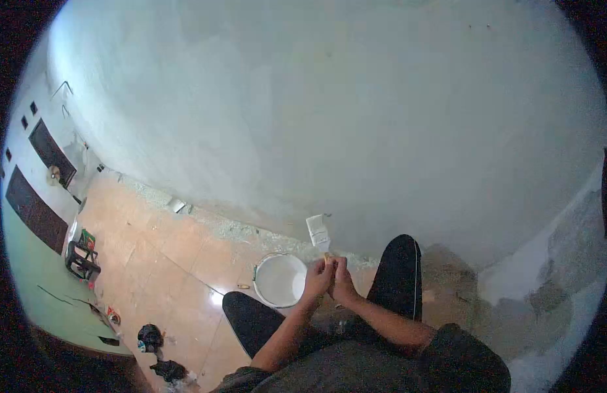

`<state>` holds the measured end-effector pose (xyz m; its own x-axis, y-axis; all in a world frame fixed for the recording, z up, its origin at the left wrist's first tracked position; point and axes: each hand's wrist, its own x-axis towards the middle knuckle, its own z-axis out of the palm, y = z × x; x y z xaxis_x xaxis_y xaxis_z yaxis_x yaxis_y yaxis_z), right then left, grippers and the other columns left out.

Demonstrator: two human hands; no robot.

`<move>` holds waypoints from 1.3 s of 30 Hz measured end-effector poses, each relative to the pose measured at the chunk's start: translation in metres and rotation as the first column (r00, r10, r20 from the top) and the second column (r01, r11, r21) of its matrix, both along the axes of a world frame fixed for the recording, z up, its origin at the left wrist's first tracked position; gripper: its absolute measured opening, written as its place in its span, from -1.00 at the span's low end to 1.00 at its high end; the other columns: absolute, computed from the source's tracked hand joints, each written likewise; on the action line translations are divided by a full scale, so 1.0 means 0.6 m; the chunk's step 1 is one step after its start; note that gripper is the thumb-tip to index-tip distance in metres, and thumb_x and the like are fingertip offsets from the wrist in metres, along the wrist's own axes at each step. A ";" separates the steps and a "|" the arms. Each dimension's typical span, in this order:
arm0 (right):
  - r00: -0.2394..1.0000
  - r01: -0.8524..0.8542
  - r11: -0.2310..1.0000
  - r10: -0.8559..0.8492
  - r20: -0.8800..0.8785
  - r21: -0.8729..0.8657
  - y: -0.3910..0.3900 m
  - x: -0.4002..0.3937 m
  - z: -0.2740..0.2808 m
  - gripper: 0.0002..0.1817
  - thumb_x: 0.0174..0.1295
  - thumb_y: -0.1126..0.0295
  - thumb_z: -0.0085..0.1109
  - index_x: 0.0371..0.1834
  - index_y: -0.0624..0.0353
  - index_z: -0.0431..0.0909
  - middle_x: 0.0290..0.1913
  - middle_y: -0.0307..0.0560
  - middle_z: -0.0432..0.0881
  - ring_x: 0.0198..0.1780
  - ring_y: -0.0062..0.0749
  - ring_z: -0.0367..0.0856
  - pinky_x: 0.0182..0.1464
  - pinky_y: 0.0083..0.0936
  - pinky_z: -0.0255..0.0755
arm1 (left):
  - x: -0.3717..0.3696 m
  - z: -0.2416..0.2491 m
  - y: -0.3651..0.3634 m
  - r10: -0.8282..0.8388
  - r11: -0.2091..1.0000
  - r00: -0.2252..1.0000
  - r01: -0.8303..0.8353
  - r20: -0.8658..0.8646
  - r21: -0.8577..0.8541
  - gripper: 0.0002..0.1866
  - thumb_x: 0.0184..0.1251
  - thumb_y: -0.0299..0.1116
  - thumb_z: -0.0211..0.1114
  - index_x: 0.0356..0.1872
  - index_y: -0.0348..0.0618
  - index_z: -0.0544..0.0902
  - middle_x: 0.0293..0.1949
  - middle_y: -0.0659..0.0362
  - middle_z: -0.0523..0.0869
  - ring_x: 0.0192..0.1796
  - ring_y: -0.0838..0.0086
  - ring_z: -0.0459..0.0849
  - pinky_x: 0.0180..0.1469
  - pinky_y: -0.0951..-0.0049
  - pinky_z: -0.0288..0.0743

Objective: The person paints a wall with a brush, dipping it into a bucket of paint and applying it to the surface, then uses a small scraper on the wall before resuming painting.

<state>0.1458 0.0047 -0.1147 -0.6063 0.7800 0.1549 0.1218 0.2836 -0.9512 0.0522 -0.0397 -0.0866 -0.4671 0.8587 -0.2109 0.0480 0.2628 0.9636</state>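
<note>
A paintbrush (318,230) with a wide, white-coated head points up toward the wall in front of me. Its light wooden handle is held between both of my hands, which are close together above my lap. My left hand (318,278) has its fingers closed on the handle. Beside it, my right hand (341,283) is closed on the same handle, fingers bent inward. Just left of my hands a round white bucket (257,288) stands on the floor, with whitish contents inside.
A pale plastered wall (356,118) rises ahead. White splatter lines its base on the tiled floor (166,249). To the left are a dark stool (82,262), dark bags (150,337) and a fan (54,175). My knees flank the bucket and hands.
</note>
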 end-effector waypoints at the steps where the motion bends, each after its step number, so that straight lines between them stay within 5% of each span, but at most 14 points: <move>1: 1.000 0.002 1.000 -0.002 -0.003 0.001 -0.002 0.002 0.008 -0.61 0.24 0.42 0.00 0.07 0.22 0.11 -0.09 0.21 0.44 0.02 -0.07 0.48 0.00 -0.20 0.39 | 0.002 0.008 0.003 -0.002 1.000 1.000 0.002 -0.003 0.001 -0.57 0.43 -0.12 0.01 0.02 -0.32 0.54 -0.22 0.08 0.69 -0.17 0.40 0.62 -0.11 0.43 0.48; 4: 0.997 0.067 0.982 -0.059 -0.048 0.179 0.002 -0.002 0.028 -0.60 0.22 0.44 0.03 0.07 0.22 0.14 -0.07 0.20 0.44 0.03 -0.10 0.48 0.02 -0.24 0.40 | -0.007 0.023 0.016 -0.011 1.000 0.994 0.011 -0.108 0.001 -0.57 0.43 -0.12 -0.01 -0.03 -0.32 0.57 -0.26 0.08 0.70 -0.23 0.41 0.64 -0.16 0.45 0.50; 6: 0.996 -0.008 0.999 0.012 -0.083 0.050 0.021 0.001 0.042 -0.56 0.20 0.42 0.08 0.08 0.25 0.14 -0.08 0.16 0.47 -0.02 -0.12 0.53 0.03 -0.31 0.42 | -0.017 0.017 0.031 0.022 0.999 0.999 -0.024 0.040 0.039 -0.66 0.44 -0.23 -0.02 -0.24 -0.31 0.61 -0.44 0.16 0.65 -0.39 0.48 0.60 -0.32 0.44 0.48; 9: 0.992 0.019 0.979 -0.044 -0.120 -0.201 0.040 0.017 0.102 -0.53 0.15 0.49 0.15 0.09 0.24 0.16 -0.09 -0.04 0.46 -0.06 -0.34 0.51 -0.04 -0.41 0.42 | -0.027 0.072 0.051 0.018 0.997 0.981 -0.032 0.195 0.070 -0.66 0.46 -0.20 -0.04 -0.23 -0.29 0.57 -0.40 0.14 0.64 -0.41 0.46 0.59 -0.36 0.44 0.47; 10: 0.991 0.022 0.979 -0.048 -0.121 -0.203 0.052 0.022 0.092 -0.53 0.15 0.49 0.15 0.09 0.24 0.16 -0.09 -0.04 0.46 -0.06 -0.34 0.51 -0.04 -0.41 0.42 | -0.028 0.080 0.066 0.015 0.997 0.981 -0.028 0.194 0.068 -0.66 0.46 -0.20 -0.04 -0.23 -0.29 0.57 -0.40 0.14 0.64 -0.41 0.46 0.59 -0.36 0.44 0.47; 12: 0.976 0.161 0.986 -0.166 -0.142 -0.047 0.082 0.037 0.060 -0.57 0.19 0.49 0.12 0.08 0.24 0.17 -0.13 -0.08 0.47 -0.13 -0.44 0.52 -0.12 -0.49 0.46 | -0.026 0.095 0.095 0.008 0.964 0.886 -0.130 0.463 0.231 -0.67 0.46 -0.15 -0.03 -0.20 -0.25 0.51 -0.38 0.16 0.60 -0.50 0.54 0.49 -0.46 0.48 0.39; 15: 0.967 0.160 0.985 -0.170 -0.191 -0.069 0.102 0.069 0.096 -0.63 0.23 0.47 0.09 0.04 0.26 0.20 -0.19 -0.10 0.49 -0.19 -0.48 0.54 -0.27 -0.54 0.50 | -0.049 0.118 0.139 -0.215 0.923 0.931 0.094 0.296 0.373 -0.62 0.44 -0.05 -0.01 -0.11 -0.20 0.47 -0.40 0.28 0.49 -0.49 0.61 0.43 -0.47 0.56 0.34; 21: 0.948 0.225 0.966 -0.247 -0.203 -0.128 0.136 0.099 0.112 -0.70 0.26 0.49 0.03 0.02 0.28 0.23 -0.23 -0.10 0.49 -0.24 -0.45 0.56 -0.32 -0.55 0.50 | -0.065 0.250 0.204 -0.085 0.931 0.976 0.006 0.201 0.365 -0.61 0.42 -0.02 0.02 -0.25 -0.21 0.49 -0.54 0.32 0.38 -0.58 0.67 0.32 -0.56 0.62 0.18; 24: 0.951 0.249 0.968 -0.236 -0.202 0.042 0.163 0.094 0.142 -0.72 0.27 0.47 0.02 0.00 0.27 0.25 -0.23 -0.10 0.50 -0.25 -0.47 0.56 -0.35 -0.59 0.48 | -0.084 0.313 0.212 -0.011 0.920 0.981 -0.067 0.196 0.387 -0.60 0.42 -0.01 0.01 -0.30 -0.21 0.50 -0.57 0.32 0.37 -0.60 0.70 0.29 -0.59 0.63 0.15; 31: 0.946 0.144 0.989 -0.132 -0.295 0.019 0.203 0.069 0.305 -0.73 0.28 0.45 0.00 0.00 0.23 0.26 -0.26 -0.14 0.53 -0.30 -0.54 0.53 -0.37 -0.62 0.42 | -0.131 0.455 0.254 -0.011 0.840 0.996 -0.040 0.091 0.541 -0.58 0.43 -0.01 0.01 -0.36 -0.23 0.49 -0.60 0.32 0.33 -0.65 0.69 0.24 -0.64 0.61 0.08; 38: 0.937 0.122 0.992 -0.128 -0.324 -0.040 0.190 0.081 0.280 -0.73 0.31 0.40 -0.01 0.01 0.23 0.26 -0.25 -0.08 0.53 -0.30 -0.54 0.53 -0.38 -0.59 0.42 | -0.160 0.497 0.305 -0.154 0.843 0.977 0.051 0.150 0.536 -0.62 0.42 -0.01 0.02 -0.38 -0.14 0.43 -0.60 0.36 0.28 -0.65 0.66 0.18 -0.63 0.60 0.07; 39: 0.932 0.131 0.986 -0.158 -0.325 -0.103 0.186 0.080 0.288 -0.69 0.27 0.37 0.07 -0.01 0.24 0.29 -0.29 -0.11 0.56 -0.30 -0.49 0.56 -0.22 -0.52 0.48 | -0.161 0.496 0.309 -0.159 0.873 0.966 0.041 0.202 0.486 -0.63 0.41 -0.01 0.02 -0.39 -0.12 0.42 -0.61 0.36 0.27 -0.65 0.66 0.18 -0.64 0.60 0.07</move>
<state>0.1939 0.1162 0.0582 -0.4106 0.8733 0.2623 -0.1697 0.2094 -0.9630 -0.0445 0.1459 0.2110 -0.3623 0.9209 0.1438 -0.1873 -0.2230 0.9567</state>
